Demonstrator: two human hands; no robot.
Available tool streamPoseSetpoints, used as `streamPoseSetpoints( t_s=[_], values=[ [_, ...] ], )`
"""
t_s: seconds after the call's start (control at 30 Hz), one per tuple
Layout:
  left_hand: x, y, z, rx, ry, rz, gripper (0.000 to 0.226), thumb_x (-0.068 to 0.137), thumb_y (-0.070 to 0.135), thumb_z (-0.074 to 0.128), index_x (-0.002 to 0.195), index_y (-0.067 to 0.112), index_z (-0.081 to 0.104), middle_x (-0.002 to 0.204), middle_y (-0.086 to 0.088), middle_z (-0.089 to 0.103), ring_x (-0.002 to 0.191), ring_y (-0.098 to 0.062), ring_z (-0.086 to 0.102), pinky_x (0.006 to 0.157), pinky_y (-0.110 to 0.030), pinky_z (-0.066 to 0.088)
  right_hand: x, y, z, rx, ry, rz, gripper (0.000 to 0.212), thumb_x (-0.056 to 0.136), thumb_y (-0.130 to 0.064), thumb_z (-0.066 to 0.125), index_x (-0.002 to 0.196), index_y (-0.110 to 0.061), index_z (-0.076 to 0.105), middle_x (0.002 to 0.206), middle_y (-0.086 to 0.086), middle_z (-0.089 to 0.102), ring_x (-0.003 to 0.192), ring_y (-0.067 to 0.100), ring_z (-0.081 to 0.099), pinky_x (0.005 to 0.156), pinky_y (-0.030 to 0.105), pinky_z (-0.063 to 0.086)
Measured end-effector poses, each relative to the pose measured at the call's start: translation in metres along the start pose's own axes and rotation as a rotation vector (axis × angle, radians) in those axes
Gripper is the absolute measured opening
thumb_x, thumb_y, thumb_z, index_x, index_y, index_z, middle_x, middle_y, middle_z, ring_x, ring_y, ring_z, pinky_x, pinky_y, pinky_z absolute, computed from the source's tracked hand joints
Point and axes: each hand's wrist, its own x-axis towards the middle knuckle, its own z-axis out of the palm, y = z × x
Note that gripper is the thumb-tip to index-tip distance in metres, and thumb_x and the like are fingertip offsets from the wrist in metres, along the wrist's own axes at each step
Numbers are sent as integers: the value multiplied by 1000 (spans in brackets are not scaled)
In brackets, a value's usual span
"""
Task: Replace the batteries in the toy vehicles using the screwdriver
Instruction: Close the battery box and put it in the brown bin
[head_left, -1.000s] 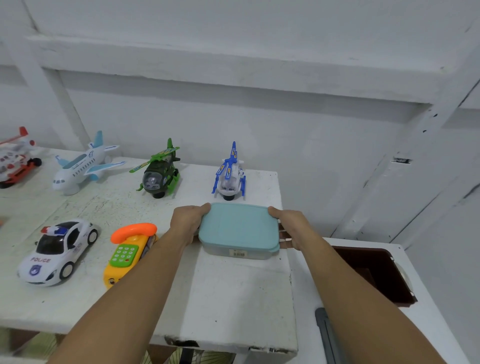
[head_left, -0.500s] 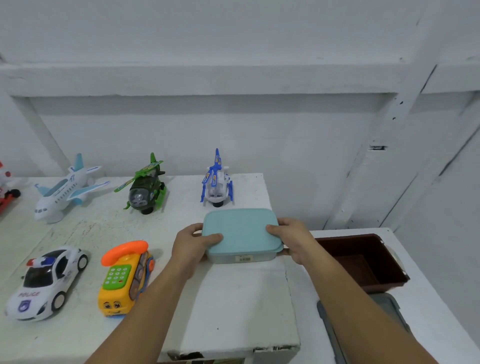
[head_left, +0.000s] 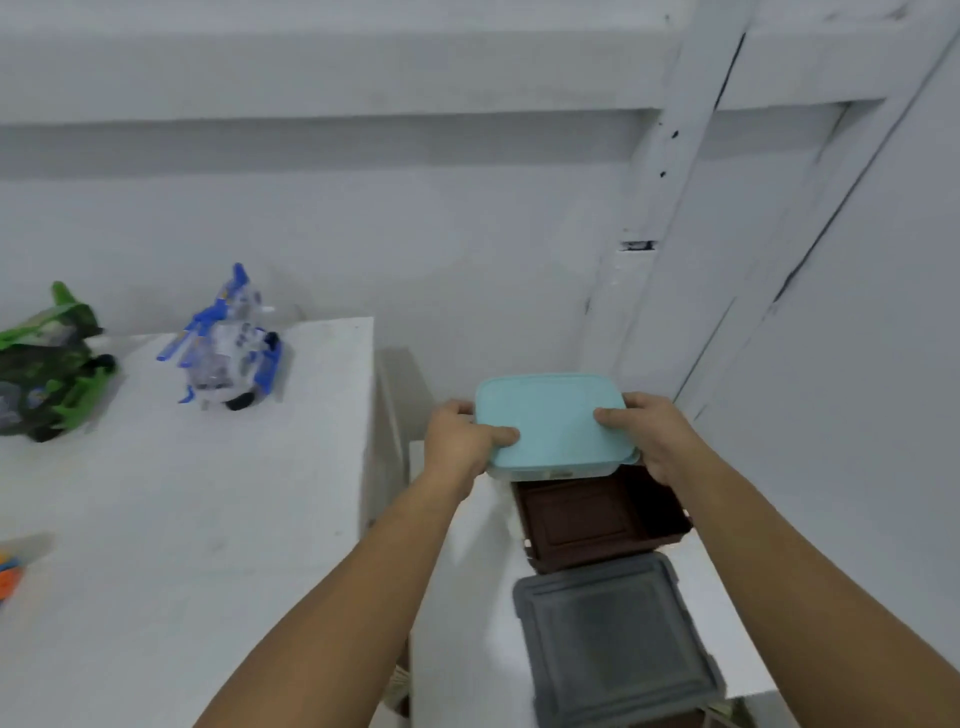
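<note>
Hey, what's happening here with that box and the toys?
A person grips a teal-lidded container from opposite sides, left hand and right hand, thumbs on the lid, at the far edge of a brown tray. A grey lidded box lies nearer. The blue toy helicopter and green toy helicopter stand untouched on the white table.

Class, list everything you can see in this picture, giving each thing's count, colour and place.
box: 1, teal lid, held over the tray's far edge
tray: 1, brown, on the right table
grey container: 1, grey, nearer than the tray
blue helicopter: 1, blue and white, back of the left table
green helicopter: 1, green and black, left of the blue one
orange toy: 1, orange, cut off at the left edge
left table: 1, white
right table: 1, white, lower
hands: 2, left hand and right hand grip the box's sides
</note>
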Motion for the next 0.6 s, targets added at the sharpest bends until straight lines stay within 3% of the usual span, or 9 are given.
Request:
streamPoseSetpoints(
  t_s=[0.13, 0.23, 0.3, 0.43, 0.6],
  values=[
    [37, -52, 73, 22, 82, -106, 58, 62, -2, 87, 107, 15, 56, 111, -10, 66, 98, -32, 68, 83, -50, 59, 60, 40, -57, -32, -28, 74, 30, 84, 1, 69, 109, -11, 59, 98, 8, 66, 85, 26, 64, 67, 35, 54],
    [57, -97, 110, 80, 128, -184, 50, 65, -3, 86, 100, 16, 56, 110, -9, 65, 99, -31, 66, 85, -49, 58, 97, 86, -82, -77, -45, 163, 33, 82, 7, 69, 112, -3, 60, 108, 15, 65, 95, 33, 63, 79, 43, 55],
    [74, -125, 131, 137, 140, -214, 51, 70, 0, 84, 110, 12, 55, 112, -9, 64, 101, -30, 64, 87, -46, 58, 125, 117, -92, -91, -72, 208, 37, 81, 9, 67, 117, 3, 59, 109, 16, 65, 96, 35, 63, 84, 45, 54],
    [108, -176, 160, 236, 156, -258, 49, 77, 0, 78, 111, 16, 46, 111, -5, 59, 101, -25, 59, 84, -37, 55, 175, 174, -102, -97, -102, 258, 36, 84, 6, 64, 118, -3, 57, 109, 11, 65, 92, 27, 64, 73, 37, 56],
    [129, -225, 170, 291, 202, -342, 52, 75, -4, 76, 112, 12, 44, 114, -12, 59, 103, -30, 59, 89, -46, 55, 209, 224, -102, -132, -165, 329, 34, 87, 4, 61, 120, -5, 58, 112, 12, 65, 95, 27, 63, 69, 33, 54]
  ],
)
